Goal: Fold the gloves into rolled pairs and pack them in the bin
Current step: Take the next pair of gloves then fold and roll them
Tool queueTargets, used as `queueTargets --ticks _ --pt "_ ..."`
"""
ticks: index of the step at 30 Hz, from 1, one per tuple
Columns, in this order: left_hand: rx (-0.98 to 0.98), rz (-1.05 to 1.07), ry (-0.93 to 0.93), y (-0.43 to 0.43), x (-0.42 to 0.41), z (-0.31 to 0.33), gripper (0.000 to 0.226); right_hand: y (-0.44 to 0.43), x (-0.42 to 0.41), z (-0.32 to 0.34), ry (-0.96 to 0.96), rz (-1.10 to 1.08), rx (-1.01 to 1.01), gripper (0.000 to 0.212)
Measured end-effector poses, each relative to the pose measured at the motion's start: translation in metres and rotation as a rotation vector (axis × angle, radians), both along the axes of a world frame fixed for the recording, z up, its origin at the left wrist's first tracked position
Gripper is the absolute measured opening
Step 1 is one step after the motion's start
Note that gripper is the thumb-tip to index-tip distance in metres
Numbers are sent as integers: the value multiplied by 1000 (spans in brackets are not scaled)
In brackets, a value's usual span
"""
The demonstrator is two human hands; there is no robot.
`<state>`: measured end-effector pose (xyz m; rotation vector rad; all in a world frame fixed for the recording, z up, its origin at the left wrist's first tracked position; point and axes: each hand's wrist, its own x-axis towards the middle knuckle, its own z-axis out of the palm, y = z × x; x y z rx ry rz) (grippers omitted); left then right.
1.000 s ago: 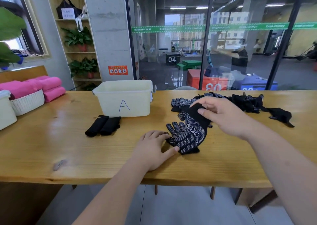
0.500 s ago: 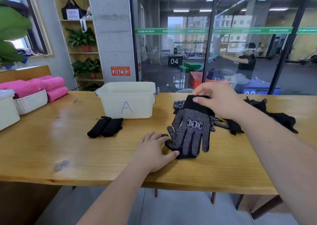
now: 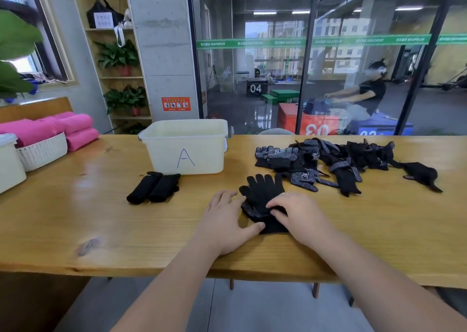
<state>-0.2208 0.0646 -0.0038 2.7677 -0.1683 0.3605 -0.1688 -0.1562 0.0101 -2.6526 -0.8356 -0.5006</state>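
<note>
A stacked pair of black gloves [image 3: 261, 195] lies flat near the table's front edge, fingers pointing away from me, with a white-dotted palm showing at its left edge. My left hand [image 3: 225, 221] rests flat on the table beside it, its thumb touching the cuff. My right hand [image 3: 297, 215] lies over the cuff end, bent fingertips pressing on the fabric. One rolled black pair [image 3: 154, 187] sits in front of the cream bin [image 3: 187, 132] marked "A". A loose pile of gloves [image 3: 328, 157] lies at the back right.
A white basket [image 3: 43, 152] with pink rolled towels and a white container [image 3: 8, 164] stand at the table's left end. A stray black glove [image 3: 422, 175] lies far right. A glass wall runs behind the table.
My right hand came back from the far pile to the near cuff. The glove it held now lies on the other one, plain side up, fingers away. My left hand hardly moved.
</note>
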Motion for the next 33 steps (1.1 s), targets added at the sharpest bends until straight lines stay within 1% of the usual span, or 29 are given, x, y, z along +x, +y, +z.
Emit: queueTargets --ticks 3,5,7,9,10,12,14,20,24,28,33 --pt "-2 -1 -49 0 0 -1 99 3 1 2 -39 -50 43 20" --pt "-1 -1 -45 1 -1 -2 103 5 2 8 -68 -106 150 21" --pt "-15 -4 -42 1 -1 -1 102 5 -2 13 -140 -142 213 21" --pt "-26 -8 -41 0 -3 -1 102 3 -12 11 -230 -118 190 19" --pt "-27 -7 -40 0 -3 -1 103 2 -18 7 -245 -94 154 18" --pt "-39 -3 -32 -1 -4 0 103 2 -31 -3 -229 -68 55 14" --pt "-53 -4 -26 -2 -4 1 103 3 -37 -12 -220 -64 13 13" --pt "-55 13 -30 -3 -7 3 105 1 -43 -15 -231 -79 82 19" --pt "-60 31 -27 -4 -7 3 109 2 -44 -15 -210 -88 70 26" --pt "-61 52 -12 -2 -4 1 118 2 -46 -15 -233 -67 61 23" --pt "-74 46 -14 -2 -4 0 117 1 -46 -15 -197 -61 75 18"
